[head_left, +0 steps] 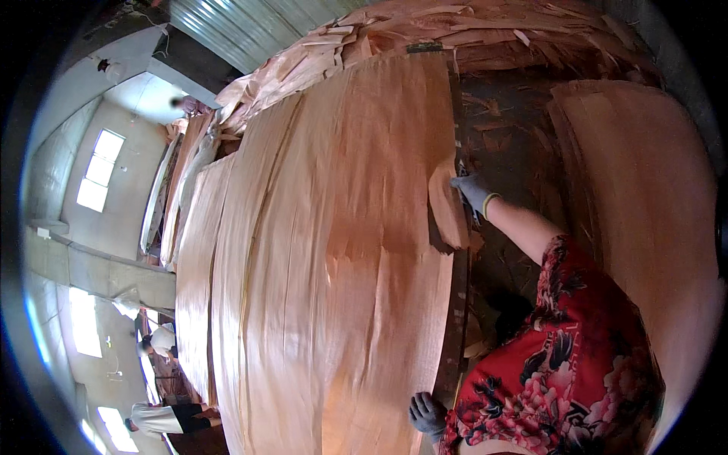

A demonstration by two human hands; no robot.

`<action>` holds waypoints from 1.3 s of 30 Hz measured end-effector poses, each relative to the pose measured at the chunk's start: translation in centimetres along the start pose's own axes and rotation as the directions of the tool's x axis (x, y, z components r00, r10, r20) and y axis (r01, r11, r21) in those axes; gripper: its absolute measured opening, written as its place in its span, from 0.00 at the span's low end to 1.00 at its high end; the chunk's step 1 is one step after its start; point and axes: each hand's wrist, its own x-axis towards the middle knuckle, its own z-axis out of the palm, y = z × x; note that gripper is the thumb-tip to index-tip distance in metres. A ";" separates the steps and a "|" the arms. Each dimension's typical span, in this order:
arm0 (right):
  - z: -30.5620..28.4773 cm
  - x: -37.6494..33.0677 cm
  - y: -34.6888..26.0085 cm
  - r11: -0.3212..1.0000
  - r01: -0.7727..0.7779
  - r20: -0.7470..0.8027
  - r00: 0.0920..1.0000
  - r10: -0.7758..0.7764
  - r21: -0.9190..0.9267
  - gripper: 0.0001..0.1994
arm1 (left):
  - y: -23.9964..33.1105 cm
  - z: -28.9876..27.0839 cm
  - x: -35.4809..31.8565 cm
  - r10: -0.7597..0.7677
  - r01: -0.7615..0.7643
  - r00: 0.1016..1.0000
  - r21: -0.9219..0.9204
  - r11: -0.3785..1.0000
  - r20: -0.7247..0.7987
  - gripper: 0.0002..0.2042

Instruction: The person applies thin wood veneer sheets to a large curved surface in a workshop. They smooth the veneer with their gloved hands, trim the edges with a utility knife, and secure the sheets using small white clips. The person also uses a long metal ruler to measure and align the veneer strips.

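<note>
A broad stack of thin wood veneer sheets (303, 250) fills the middle of the picture, with lengthwise cracks and a ragged tear across its top sheet. My right hand (474, 193), in a grey glove with a yellowish cuff, reaches to the edge of the stack in the upper part of the picture. Its fingers are closed on a narrow loose veneer piece (449, 208), and a dark gap shows beside that piece. Lower down, my left hand (428, 415), gloved in grey, rests on the sheet's edge with its fingers laid over the wood and nothing visible in them.
Torn veneer scraps (470, 34) are heaped along the top. Another veneer stack (637, 227) stands at the right, past a dark strip of floor (508, 144) strewn with scraps. Two people, one in a white top (155, 418), appear sideways at the lower left, near windows.
</note>
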 end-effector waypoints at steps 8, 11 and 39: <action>-2.1 1.4 -0.3 0.991 -0.121 0.061 0.991 0.118 0.059 0.07 | 0.9 1.8 1.0 0.077 -0.066 0.990 0.097 0.993 -0.114 0.10; -2.2 1.1 -0.8 0.965 -0.239 0.073 0.970 0.232 0.109 0.06 | 0.8 1.5 1.0 0.071 -0.056 0.990 0.121 0.991 -0.121 0.09; -0.1 5.1 2.7 0.987 -0.010 0.236 0.971 -0.028 0.158 0.23 | 1.2 -2.8 6.2 -0.469 0.494 0.869 -0.207 0.844 0.159 0.29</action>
